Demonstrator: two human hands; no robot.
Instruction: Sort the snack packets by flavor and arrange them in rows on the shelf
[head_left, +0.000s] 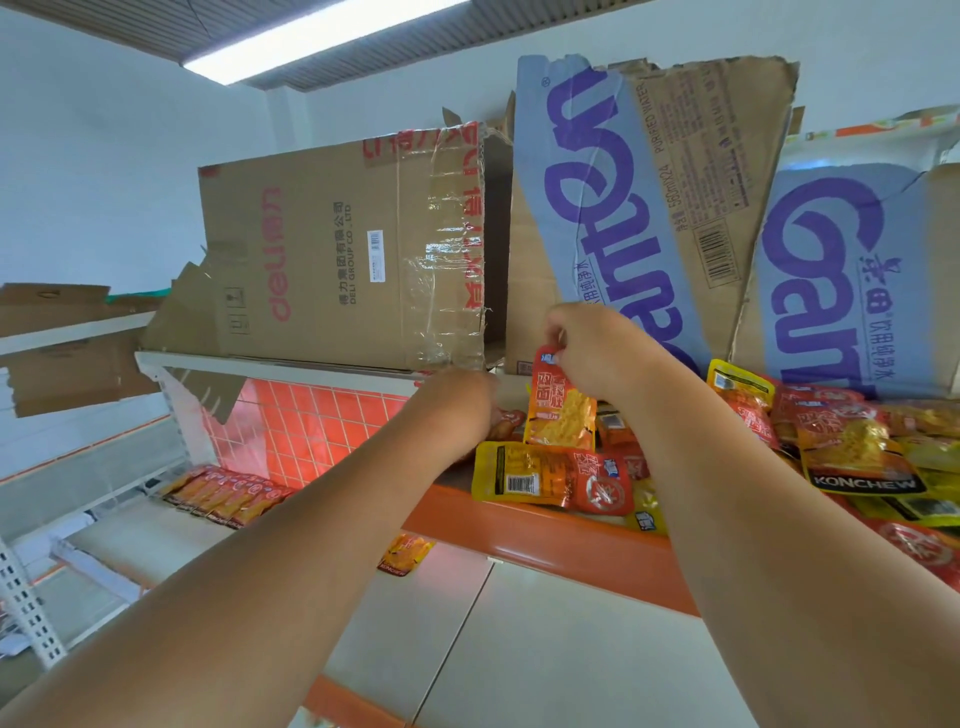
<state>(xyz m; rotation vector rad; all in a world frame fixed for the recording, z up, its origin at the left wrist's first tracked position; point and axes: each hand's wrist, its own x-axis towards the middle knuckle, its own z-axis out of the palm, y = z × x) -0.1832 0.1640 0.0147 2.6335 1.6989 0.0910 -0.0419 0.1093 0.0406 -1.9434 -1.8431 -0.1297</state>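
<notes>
The right hand (597, 353) pinches an orange packet (558, 410) by its top edge, so it hangs upright under the fingers, just above a yellow packet (524, 475) lying flat on the shelf (545, 540). The left hand (457, 410) reaches in beside the pinch, but its fingers are hidden, so I cannot tell its hold. A firm pinch and a look at the flavor seem wise before setting the packet among matching ones, clear of the pile (852, 447).

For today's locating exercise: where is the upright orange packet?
Head view, centre: the orange packet hangs pinched in the right hand, just behind a yellow packet at the shelf edge.
</notes>
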